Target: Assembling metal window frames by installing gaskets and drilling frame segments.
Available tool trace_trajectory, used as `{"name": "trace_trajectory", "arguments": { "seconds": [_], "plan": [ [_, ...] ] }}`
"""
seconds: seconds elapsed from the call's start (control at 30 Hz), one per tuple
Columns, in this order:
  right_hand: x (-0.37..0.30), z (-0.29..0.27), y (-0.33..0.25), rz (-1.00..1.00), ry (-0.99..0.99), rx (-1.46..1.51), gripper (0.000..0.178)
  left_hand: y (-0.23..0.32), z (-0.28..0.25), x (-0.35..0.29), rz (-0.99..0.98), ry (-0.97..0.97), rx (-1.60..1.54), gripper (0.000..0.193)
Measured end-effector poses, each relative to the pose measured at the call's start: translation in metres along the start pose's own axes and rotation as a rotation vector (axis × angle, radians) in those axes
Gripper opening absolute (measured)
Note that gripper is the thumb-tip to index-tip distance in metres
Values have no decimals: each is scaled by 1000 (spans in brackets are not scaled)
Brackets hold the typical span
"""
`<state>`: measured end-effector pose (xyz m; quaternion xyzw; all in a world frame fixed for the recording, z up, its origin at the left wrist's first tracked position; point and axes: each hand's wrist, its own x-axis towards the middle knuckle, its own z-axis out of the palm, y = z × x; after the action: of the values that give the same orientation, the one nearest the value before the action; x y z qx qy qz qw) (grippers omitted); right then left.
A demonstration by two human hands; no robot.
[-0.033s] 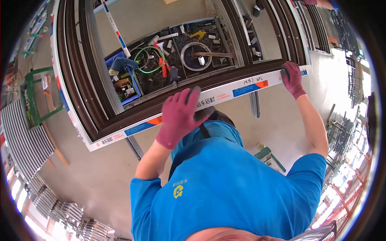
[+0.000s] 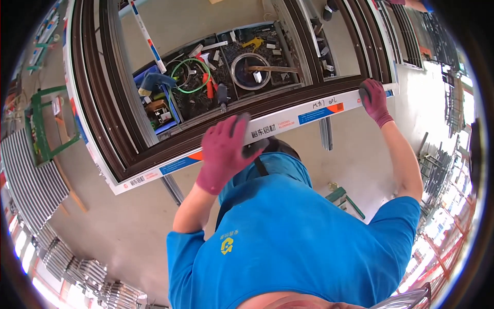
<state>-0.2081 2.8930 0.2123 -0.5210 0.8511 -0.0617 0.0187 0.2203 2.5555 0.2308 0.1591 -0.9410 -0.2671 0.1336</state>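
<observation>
Room: a workshop with a pale concrete floor [image 2: 118,226]; stacks of metal profiles [image 2: 31,180] line the left edge and more racks stand at the right.
Window frame: a large dark brown window frame [image 2: 103,103] lies flat at about waist height, its near rail [image 2: 288,121] wrapped in white protective film with blue and orange patches.
Handling: probably stiff and fairly heavy, awkward for its span; the film looks slippery, so the near rail, gripped well apart, seems the sensible hold.
Tool tray: seen through the frame, a tool tray [image 2: 216,82] below holds a green cable coil, a round tin and small parts.
Left hand: the left hand [image 2: 224,154], in a maroon glove, lies over the near rail, fingers curled on it.
Right hand: the right hand [image 2: 374,100], gloved alike, clasps the rail's right end.
</observation>
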Motion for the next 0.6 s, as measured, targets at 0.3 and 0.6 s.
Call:
{"name": "trace_trajectory", "arguments": {
  "seconds": [0.3, 0.6],
  "plan": [
    [181, 108, -129, -40, -600, 227, 65, -52, -20, -30, -352, 154, -149, 13],
    [235, 395, -165, 33, -999, -163, 113, -49, -8, -20, -536, 193, -10, 13]
  ]
}}
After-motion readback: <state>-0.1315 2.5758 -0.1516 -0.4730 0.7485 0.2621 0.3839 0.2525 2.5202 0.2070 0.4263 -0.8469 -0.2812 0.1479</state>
